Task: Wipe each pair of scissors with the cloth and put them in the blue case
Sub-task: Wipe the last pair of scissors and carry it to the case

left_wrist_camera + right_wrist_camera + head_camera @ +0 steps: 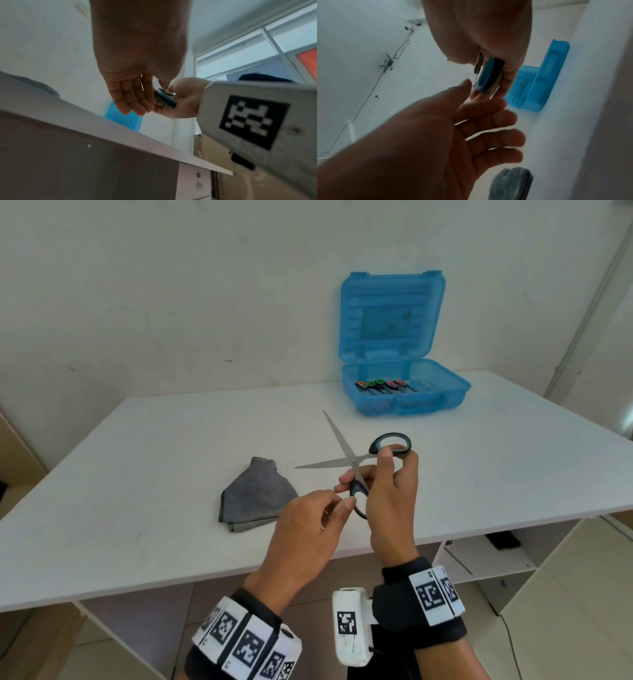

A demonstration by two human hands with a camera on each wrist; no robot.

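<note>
My right hand (368, 474) holds a pair of scissors (352, 462) above the white table (137, 474), with the steel blades spread wide and pointing left and away. Its thumb and fingers pinch the black-and-blue handles (488, 77). My left hand (342, 501) hovers at the lower handle loop with its fingers straight and relaxed, gripping nothing. The grey cloth (257, 498) lies folded on the table just left of both hands. At the back right stands the blue case (404, 398), lid up, with several small coloured-handled scissors (380, 385) inside.
A white wall rises directly behind the table. The table's front edge (120, 129) runs just below my wrists, with open shelving (489, 556) underneath at the right. A window (257, 54) shows in the left wrist view.
</note>
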